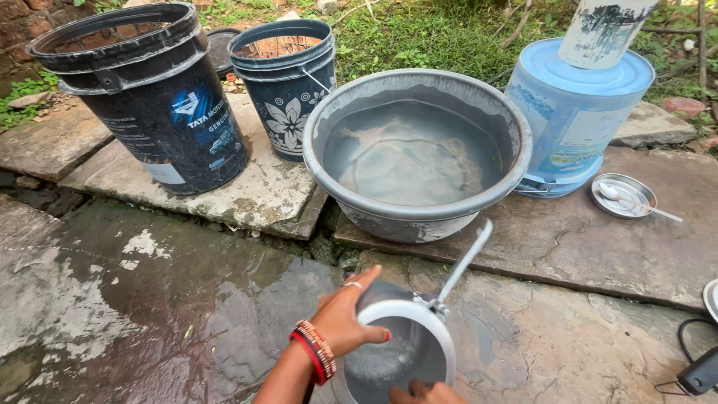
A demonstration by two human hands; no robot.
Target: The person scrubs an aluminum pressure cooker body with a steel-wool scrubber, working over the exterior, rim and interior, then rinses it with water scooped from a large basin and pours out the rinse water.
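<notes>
the left hand [340,318] grips the rim of a metal pan [404,348] at its 9 o'clock side, fingers [366,284] curled over the edge, bangles on the wrist. the right hand [425,392] shows only as knuckles at the pan's 6 o'clock; whether its fingers are closed cannot be told. the pan sits low over the wet stone floor [149,299], its handle [465,262] pointing to 1 o'clock. just beyond, at 12, stands a grey basin [419,217] of water. a black bucket [161,120] is at 10 o'clock, a blue drum [572,120] at 2.
</notes>
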